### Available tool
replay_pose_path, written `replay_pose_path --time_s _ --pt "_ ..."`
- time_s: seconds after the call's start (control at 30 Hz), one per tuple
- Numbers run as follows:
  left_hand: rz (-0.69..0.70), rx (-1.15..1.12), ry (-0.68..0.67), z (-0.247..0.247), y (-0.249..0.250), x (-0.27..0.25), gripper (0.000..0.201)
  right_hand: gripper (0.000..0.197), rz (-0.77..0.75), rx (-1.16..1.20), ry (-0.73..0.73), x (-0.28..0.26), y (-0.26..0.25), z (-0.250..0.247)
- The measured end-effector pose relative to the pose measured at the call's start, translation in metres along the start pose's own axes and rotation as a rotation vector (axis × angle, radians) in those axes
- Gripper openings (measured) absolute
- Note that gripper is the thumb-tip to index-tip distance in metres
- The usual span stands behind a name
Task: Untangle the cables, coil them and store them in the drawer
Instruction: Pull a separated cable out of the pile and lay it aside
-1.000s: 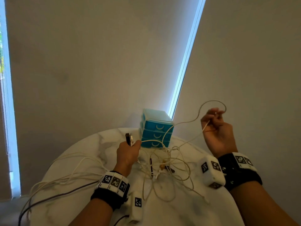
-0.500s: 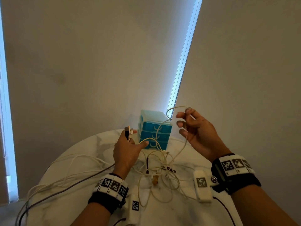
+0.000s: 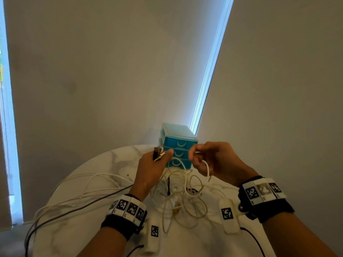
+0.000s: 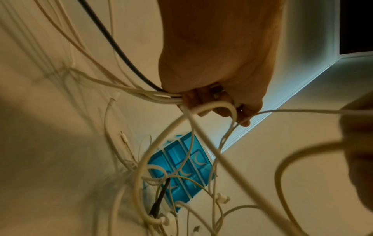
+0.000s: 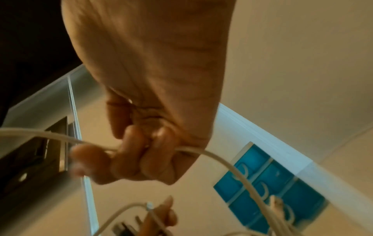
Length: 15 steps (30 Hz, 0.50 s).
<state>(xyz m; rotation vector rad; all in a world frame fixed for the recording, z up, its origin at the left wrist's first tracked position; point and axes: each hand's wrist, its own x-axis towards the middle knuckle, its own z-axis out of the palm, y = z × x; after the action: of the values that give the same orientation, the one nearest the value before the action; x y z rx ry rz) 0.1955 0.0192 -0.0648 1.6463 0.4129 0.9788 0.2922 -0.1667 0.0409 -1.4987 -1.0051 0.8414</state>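
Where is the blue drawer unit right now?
In the head view the blue drawer unit stands at the table's far edge, centre, just behind both raised hands, with the tangled cables lying in front of it.

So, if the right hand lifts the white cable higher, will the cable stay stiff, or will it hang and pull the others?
Probably floppy: the white cable droops in a loop from the right hand. It likely drags neighbours, since its run drops into the tangled pile on the table. It looks light.
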Motion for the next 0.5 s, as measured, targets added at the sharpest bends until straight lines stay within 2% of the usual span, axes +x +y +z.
replay_pose_path --time_s 0.1,0.17,0.23,0.37,0.5 --pt "-0.019 0.006 -0.006 0.0 -0.002 0.002 0.031 0.032 0.181 -0.407 0.186 0.016 0.027 -0.006" --pt "-0.04 0.016 -0.019 0.002 -0.006 0.002 0.034 0.019 0.322 -0.608 0.171 0.024 0.046 -0.005" --pt "-0.07 0.021 -0.038 0.004 -0.01 0.002 0.036 0.019 0.406 -0.74 0.124 0.032 0.064 -0.003" --pt "-0.095 -0.009 -0.108 0.005 -0.016 0.004 0.039 0.04 0.328 -0.927 0.153 0.047 0.083 0.006" --pt "-0.062 -0.018 -0.228 0.004 -0.01 0.001 0.044 0.043 0.153 -1.078 0.231 0.066 0.097 0.013"
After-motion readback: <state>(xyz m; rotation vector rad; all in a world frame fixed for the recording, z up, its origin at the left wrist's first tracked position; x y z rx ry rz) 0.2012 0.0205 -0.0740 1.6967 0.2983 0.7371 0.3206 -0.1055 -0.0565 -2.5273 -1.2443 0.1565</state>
